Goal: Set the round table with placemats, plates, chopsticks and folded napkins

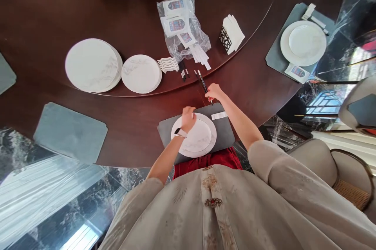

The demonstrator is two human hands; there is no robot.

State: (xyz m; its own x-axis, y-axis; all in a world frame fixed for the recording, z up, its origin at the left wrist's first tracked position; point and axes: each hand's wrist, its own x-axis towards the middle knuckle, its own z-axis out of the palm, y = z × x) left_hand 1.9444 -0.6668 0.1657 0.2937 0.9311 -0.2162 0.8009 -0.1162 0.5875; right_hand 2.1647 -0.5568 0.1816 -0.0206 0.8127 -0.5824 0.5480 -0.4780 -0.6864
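My right hand (214,92) is closed around a pair of black chopsticks (202,81) with pale ends, held over the upper right edge of a grey placemat (225,128). Above the left part of a white plate (202,140) hovers my left hand (188,118), fingers bent and apart, with nothing visible in it. That plate is stacked on a larger white plate (214,140) lying on the placemat. A white paper sleeve (219,115) lies to the right of the plates. More black chopsticks (184,73) rest beyond my hands, beside several wavy white chopstick rests (168,64).
Stacks of large plates (91,64) and small plates (140,73) stand on the turntable (141,11). Near them are a plastic bag of packets (179,23) and a napkin holder (225,40). Another setting has a grey placemat (274,52). Chairs (315,160) stand right.
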